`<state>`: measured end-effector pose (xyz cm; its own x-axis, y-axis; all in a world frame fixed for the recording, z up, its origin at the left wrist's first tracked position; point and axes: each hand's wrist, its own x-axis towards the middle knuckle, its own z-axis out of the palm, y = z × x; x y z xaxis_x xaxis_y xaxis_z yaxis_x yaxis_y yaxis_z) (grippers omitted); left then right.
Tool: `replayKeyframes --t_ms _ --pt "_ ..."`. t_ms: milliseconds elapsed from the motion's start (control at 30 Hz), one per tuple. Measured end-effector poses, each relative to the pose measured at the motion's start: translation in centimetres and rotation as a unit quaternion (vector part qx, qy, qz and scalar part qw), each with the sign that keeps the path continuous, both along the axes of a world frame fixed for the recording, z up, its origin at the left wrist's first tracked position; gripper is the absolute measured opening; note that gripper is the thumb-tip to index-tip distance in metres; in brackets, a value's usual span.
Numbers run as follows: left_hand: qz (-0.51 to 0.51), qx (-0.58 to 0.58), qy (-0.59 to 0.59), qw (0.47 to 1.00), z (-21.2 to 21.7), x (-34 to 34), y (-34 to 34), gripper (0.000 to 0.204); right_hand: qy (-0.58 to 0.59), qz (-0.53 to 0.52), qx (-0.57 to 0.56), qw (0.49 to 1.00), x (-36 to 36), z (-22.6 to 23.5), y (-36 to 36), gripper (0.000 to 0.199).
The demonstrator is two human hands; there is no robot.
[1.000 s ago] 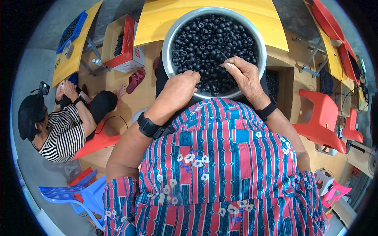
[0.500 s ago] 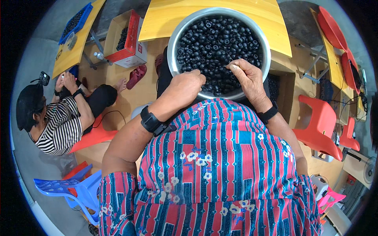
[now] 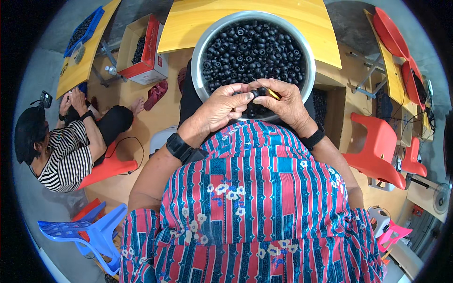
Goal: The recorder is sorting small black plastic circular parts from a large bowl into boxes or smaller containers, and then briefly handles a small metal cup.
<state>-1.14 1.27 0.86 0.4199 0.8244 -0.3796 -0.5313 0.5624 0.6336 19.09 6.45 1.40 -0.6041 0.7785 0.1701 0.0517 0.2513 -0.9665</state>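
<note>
A wide metal bowl [image 3: 200,61] full of small black round pieces with holes, like beads or caps [image 3: 255,47], rests at my lap against the table. Over its near part my two hands meet. My left hand [image 3: 222,106] is closed, its thumb and fingertips pinching one black bead [image 3: 255,93]. My right hand [image 3: 285,103] is closed round a slim tool with a yellow handle [image 3: 273,93] and a thin tip; its thumb touches the same bead. Fingers partly hide the tool's tip and the bead. Each wrist wears a black band.
A yellow wooden table [image 3: 188,23] stands beyond the bowl. To the left, another person [image 3: 66,151] sits on a red stool, near a red-and-white carton [image 3: 146,61] and a blue chair [image 3: 101,231]. Red stools [image 3: 373,148] and red basins [image 3: 390,33] are at the right.
My hands were apart over the bowl, the left among the beads. Now they have come together nearer my body, with a bead between them and the tool's yellow handle showing.
</note>
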Motion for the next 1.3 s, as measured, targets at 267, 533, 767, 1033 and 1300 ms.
replayKeyframes --t_ms 267,533,767,1033,1300 --pt "-0.043 0.005 -0.057 0.997 -1.0 0.0 -0.4 0.024 -0.026 -0.015 0.051 0.998 0.0 -0.3 -0.2 0.033" --pt "-0.007 0.029 -0.073 0.997 -0.4 0.5 -0.6 0.018 -0.031 -0.054 0.064 0.996 -0.2 0.3 -0.5 0.03" --pt "0.038 0.013 -0.118 0.992 0.2 0.4 -0.8 0.016 -0.074 -0.042 0.097 0.992 0.2 1.3 -0.5 0.02" --pt "0.024 0.039 -0.133 0.99 0.0 0.4 -0.8 0.016 -0.127 -0.015 0.225 0.966 0.1 1.1 -0.5 0.019" --pt "0.024 0.036 -0.132 0.99 0.0 0.4 -0.8 0.017 -0.14 -0.024 0.245 0.959 0.1 1.4 -0.5 0.018"
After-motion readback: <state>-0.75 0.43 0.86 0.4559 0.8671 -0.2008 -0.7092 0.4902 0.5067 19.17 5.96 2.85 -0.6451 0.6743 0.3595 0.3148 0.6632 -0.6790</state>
